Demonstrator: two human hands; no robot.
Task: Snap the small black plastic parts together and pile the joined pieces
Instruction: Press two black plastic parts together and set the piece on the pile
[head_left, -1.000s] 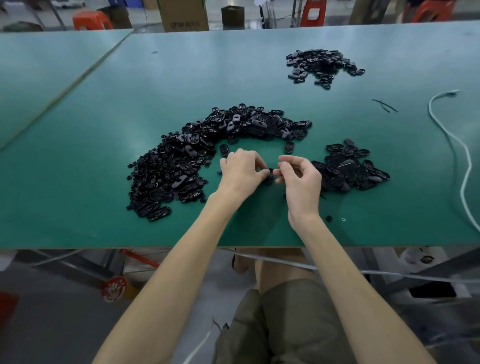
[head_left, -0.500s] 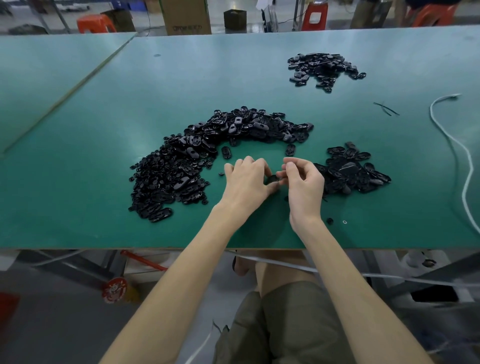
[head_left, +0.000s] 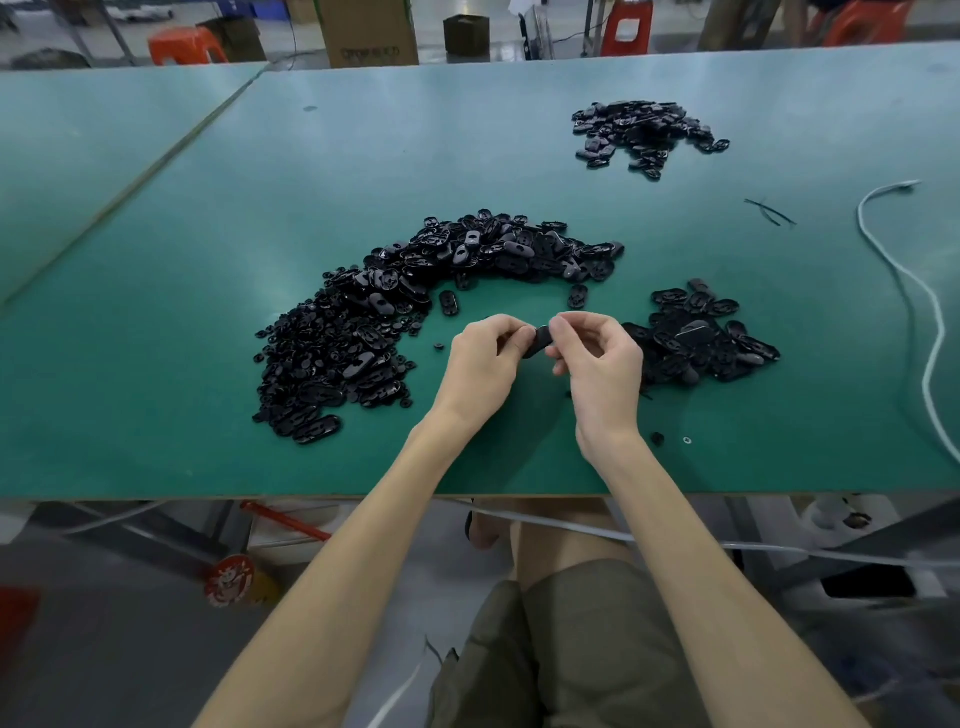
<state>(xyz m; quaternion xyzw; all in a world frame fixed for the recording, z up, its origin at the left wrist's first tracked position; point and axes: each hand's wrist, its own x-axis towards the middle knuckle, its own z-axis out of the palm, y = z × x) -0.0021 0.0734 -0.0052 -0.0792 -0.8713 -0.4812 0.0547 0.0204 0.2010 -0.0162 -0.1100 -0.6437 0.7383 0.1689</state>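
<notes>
My left hand (head_left: 480, 361) and my right hand (head_left: 597, 358) meet over the green table (head_left: 156, 338), both pinching one small black plastic part (head_left: 537, 340) between their fingertips. A large curved heap of loose black parts (head_left: 395, 306) lies to the left and behind my hands. A smaller pile of black oval pieces (head_left: 696, 338) sits just right of my right hand. Another pile of black pieces (head_left: 641, 135) lies far back on the right.
A white cord (head_left: 914, 291) snakes along the table's right side. A few stray bits (head_left: 658, 438) lie near the front edge, and thin black strips (head_left: 769, 210) lie at the back right. Cardboard boxes (head_left: 366, 31) and orange stools stand beyond the table.
Both hands have stayed together on the black part and lifted it slightly, the fingers shifting their grip on it. The piles have not moved.
</notes>
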